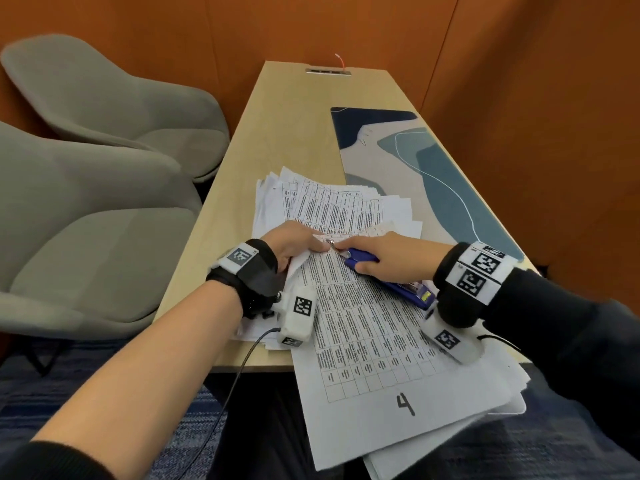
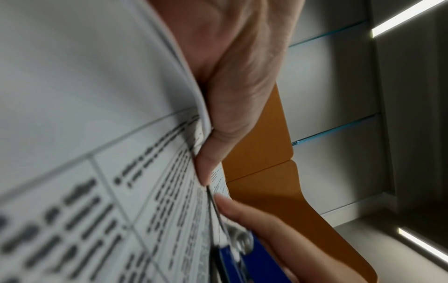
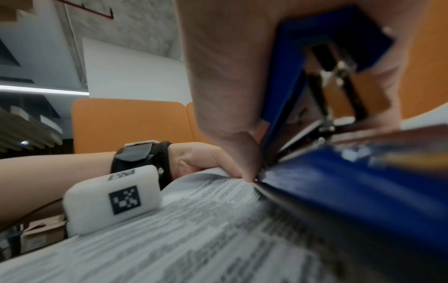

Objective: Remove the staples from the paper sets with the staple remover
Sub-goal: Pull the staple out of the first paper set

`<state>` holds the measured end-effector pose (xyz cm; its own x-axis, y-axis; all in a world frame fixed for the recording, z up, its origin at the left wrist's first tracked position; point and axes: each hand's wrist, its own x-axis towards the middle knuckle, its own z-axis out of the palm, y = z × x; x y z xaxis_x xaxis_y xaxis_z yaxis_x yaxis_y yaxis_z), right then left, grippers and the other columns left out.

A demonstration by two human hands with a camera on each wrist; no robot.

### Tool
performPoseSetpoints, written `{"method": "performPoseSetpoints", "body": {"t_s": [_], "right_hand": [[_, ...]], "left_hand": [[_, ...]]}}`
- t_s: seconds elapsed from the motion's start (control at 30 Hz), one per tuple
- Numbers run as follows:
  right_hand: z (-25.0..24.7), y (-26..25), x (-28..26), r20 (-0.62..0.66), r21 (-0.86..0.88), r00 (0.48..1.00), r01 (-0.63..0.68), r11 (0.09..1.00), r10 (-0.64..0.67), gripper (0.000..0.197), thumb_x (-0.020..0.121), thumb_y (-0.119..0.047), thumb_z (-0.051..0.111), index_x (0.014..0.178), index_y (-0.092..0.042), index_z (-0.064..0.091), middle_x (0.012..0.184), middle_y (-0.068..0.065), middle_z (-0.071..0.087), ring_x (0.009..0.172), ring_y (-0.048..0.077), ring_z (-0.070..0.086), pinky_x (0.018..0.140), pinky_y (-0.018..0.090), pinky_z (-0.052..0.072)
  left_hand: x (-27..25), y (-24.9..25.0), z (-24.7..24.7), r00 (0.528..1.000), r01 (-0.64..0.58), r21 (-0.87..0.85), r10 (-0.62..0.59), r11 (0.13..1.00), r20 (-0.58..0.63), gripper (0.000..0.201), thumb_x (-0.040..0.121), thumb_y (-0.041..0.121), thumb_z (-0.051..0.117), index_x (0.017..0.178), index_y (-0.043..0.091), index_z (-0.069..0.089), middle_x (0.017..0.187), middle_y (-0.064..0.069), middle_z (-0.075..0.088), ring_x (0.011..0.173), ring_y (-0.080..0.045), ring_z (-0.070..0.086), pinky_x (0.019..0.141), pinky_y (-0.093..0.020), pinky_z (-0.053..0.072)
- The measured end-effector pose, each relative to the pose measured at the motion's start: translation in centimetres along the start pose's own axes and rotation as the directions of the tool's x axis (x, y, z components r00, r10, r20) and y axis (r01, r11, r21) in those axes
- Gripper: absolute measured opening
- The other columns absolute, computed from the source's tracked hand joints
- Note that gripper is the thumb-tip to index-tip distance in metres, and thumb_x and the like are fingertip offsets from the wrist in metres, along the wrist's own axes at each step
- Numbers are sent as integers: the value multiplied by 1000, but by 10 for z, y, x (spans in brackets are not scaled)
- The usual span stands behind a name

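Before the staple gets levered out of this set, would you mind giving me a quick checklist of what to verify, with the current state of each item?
1. Corner held: the left hand pinches the top corner of the paper set between thumb and fingers. Ok.
2. Tool gripped: the right hand grips the blue staple remover. Ok.
3. Tip placement: its metal tip sits at the pinched corner, beside the left fingertips. Ok.
4. Tip under the staple: the staple itself is not visible in any view. Cannot tell.
5. Fingers away from the tip: the left thumb lies right next to it. Not ok.
6. Set supported: its lower part overhangs the table edge. Not ok.
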<state>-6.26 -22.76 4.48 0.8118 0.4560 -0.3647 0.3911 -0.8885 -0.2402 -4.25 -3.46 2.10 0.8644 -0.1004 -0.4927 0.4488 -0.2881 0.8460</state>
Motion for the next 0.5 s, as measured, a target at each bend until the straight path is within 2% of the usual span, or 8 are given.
{"method": "performPoseSetpoints", "body": {"t_s": [0.07,0.17,0.3,0.37,0.43,0.5], "right_hand": [[-1,7,-14,36,-7,999,2,1000,-2,48,100,-40,44,143,-52,28,130,-1,56,95,15,57,93,34,45],[-2,11,-24,66,-8,998,-1,1000,1,48,102,-38,44,146,-49,28,136,-3,50,89,8,47,90,25,35],[-2,11,-18,51,-19,999,5,1000,-4,48,101,-39,45,145,-51,29,142,0,49,91,10,52,92,30,43],[-3,11,-15,60,-21,998,15,1000,-14,49,100,-39,46,144,-52,30,144,-2,48,92,8,53,92,29,42],[-6,12,-15,78,-26,997,25,999,-23,49,100,-41,46,143,-55,30,145,-4,46,100,11,52,94,27,40],[-8,12,-16,88,-43,996,22,999,-18,48,100,-42,46,143,-56,30,144,-3,47,97,10,51,91,26,39]], "left_hand": [[0,-1,-2,999,-11,23,10,1000,31,33,82,6,72,114,6,64,106,-18,70,98,-34,68,92,-48,53],[0,-2,-4,998,-16,74,11,997,66,39,77,10,76,114,8,66,107,-16,71,100,-34,68,94,-48,52],[-1,-3,-4,998,-15,40,13,999,53,40,76,6,77,113,10,63,104,-17,72,95,-34,70,91,-50,53],[-2,-3,-4,999,-25,50,23,998,45,35,76,6,77,107,14,62,103,-17,72,95,-33,70,91,-48,54],[-2,-4,-4,999,-30,45,29,999,43,29,78,4,76,100,16,63,102,-17,72,94,-31,70,91,-47,54],[-2,-4,-4,998,-41,34,39,999,51,23,79,2,73,94,16,63,100,-16,72,94,-30,70,91,-46,54]]}}
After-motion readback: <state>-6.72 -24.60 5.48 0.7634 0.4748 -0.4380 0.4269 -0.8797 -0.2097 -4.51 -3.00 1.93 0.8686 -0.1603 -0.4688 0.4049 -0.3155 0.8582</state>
